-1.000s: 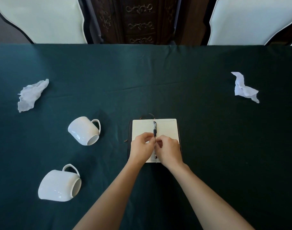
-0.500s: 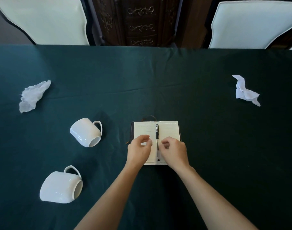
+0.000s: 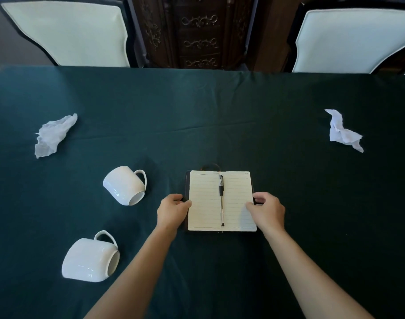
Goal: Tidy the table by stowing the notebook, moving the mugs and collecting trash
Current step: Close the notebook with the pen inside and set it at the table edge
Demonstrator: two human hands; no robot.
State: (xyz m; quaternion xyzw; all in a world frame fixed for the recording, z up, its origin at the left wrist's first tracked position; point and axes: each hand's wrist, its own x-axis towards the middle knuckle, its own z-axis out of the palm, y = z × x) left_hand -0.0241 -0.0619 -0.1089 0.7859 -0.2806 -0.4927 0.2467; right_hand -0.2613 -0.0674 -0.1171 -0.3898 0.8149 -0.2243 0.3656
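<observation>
An open lined notebook [image 3: 206, 203] with a dark cover lies on the green tablecloth, a black pen [image 3: 221, 199] resting along its spine. My left hand [image 3: 172, 210] grips the notebook's left edge, thumb on the page. My right hand [image 3: 267, 209] grips the right edge the same way. Two white mugs lie on their sides to the left: one [image 3: 124, 185] beside the notebook, another [image 3: 90, 260] nearer me. A crumpled white tissue [image 3: 53, 135] lies far left, and a crumpled paper [image 3: 341, 132] far right.
The dark green tablecloth [image 3: 219, 116] covers the whole table. Two cream-backed chairs [image 3: 65, 33] [image 3: 358, 40] stand at the far edge, with a dark carved cabinet [image 3: 196, 31] between them.
Both hands left the pen at the notebook's middle and moved apart to the notebook's left and right edges, where they now grip it. The pen stays on the spine.
</observation>
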